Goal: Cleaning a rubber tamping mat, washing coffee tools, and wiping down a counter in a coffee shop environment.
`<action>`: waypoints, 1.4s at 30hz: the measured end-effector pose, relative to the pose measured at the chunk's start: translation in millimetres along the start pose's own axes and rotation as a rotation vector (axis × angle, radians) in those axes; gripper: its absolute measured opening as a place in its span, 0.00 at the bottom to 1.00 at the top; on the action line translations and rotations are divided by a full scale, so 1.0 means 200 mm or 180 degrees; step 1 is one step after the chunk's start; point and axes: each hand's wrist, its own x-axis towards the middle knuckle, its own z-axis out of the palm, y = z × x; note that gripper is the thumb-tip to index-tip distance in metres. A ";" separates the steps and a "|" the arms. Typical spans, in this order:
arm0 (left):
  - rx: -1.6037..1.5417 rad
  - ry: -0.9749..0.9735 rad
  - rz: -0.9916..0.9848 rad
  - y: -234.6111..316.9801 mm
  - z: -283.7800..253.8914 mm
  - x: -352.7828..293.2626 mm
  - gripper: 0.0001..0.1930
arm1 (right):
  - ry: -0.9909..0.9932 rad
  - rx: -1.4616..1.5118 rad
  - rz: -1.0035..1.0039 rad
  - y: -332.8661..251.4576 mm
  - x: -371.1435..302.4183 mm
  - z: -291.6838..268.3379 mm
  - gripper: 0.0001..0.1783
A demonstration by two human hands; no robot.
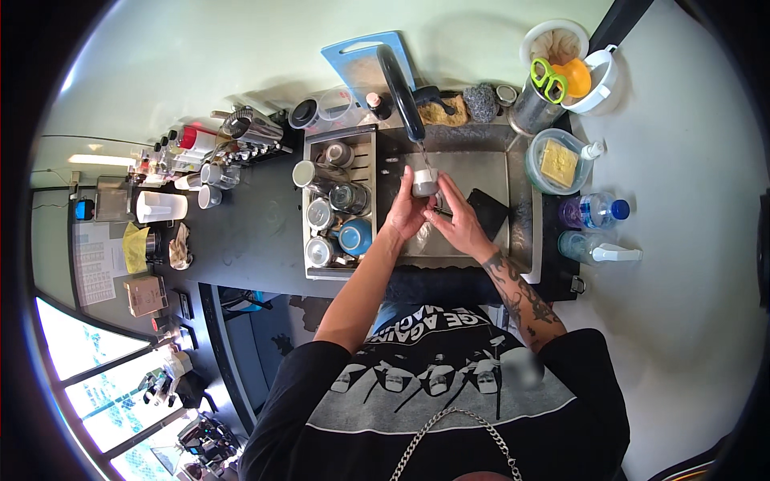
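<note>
Over the sink point(525, 228), my left hand point(407, 210) and my right hand point(463, 222) come together around a small grey-and-white cup-shaped piece point(424, 189). Its exact kind is too small to tell. The fingers of my left hand curl along its left side, and my right fingers press against its right side. Water from the black faucet point(401, 92) runs down onto the piece. Below and to the right of my hands, a dark flat square object point(488, 212) lies in the basin.
Left of the basin, a drying rack point(310, 216) holds several glass and metal containers and a blue cup point(354, 237). A blue cutting board point(341, 54) leans on the wall. At right stand a tub with a yellow sponge point(559, 164), a water bottle point(597, 210) and a spray bottle point(589, 248).
</note>
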 end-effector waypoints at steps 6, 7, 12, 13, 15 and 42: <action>0.2722 0.1567 0.0441 -0.01 0.24 -0.01 0.28 | 0.0119 0.1711 0.1427 0.08 0.06 0.06 0.41; 0.2991 0.1395 0.0525 -0.01 0.26 0.00 0.28 | 0.0123 0.1206 0.1102 0.08 0.08 0.03 0.42; 0.4245 0.1802 -0.0092 0.04 0.24 0.05 0.15 | 0.0155 -0.0611 0.0175 0.02 0.08 -0.12 0.45; 0.4798 0.1842 -0.0297 0.04 0.22 0.05 0.14 | 0.0072 -0.0762 0.0228 0.02 0.07 -0.13 0.45; 0.5634 0.2000 -0.0281 0.02 0.22 0.06 0.13 | 0.0129 -0.0335 0.0533 0.02 0.04 -0.12 0.43; 0.3195 0.1950 0.0363 -0.08 0.22 -0.04 0.20 | -0.0648 0.1195 0.1365 0.04 0.12 -0.07 0.43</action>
